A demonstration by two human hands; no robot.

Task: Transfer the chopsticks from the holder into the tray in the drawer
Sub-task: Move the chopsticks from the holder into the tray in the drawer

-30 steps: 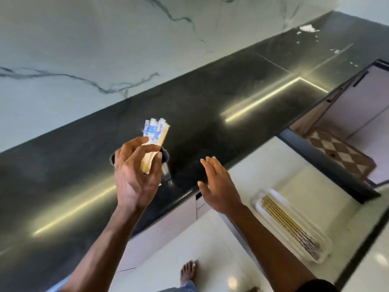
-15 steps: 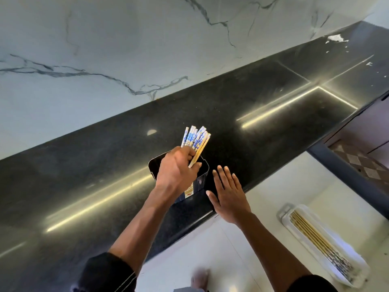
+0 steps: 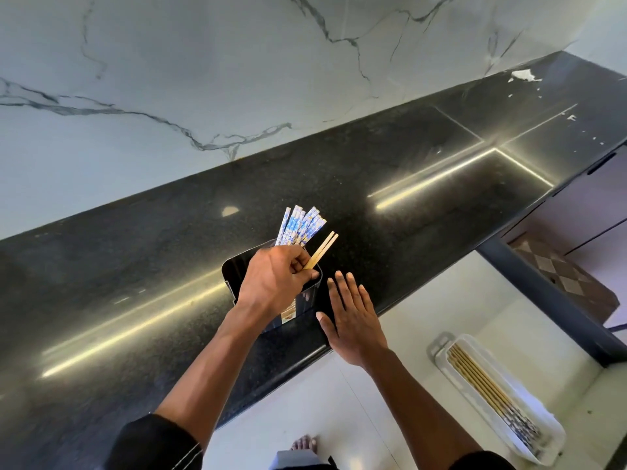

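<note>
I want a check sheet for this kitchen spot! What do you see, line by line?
Surface: glossy black countertop with light streaks.
Job's things: chopsticks, blue-patterned plus two plain wooden, stand in the black holder. The white tray in the open drawer holds other chopsticks.
Clutter: white flecks at the counter's far end.
Hands: left hand grips the chopsticks. Right hand is flat, fingers straight, beside the holder.
Cables: nothing seen.
Surroundings: marble wall, bare foot below.

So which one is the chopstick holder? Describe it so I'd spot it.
Find the long black countertop; near its front edge stands the holder, a dark glossy box under the left hand. It alone has blue-and-white chopsticks fanning out of its top.
</note>
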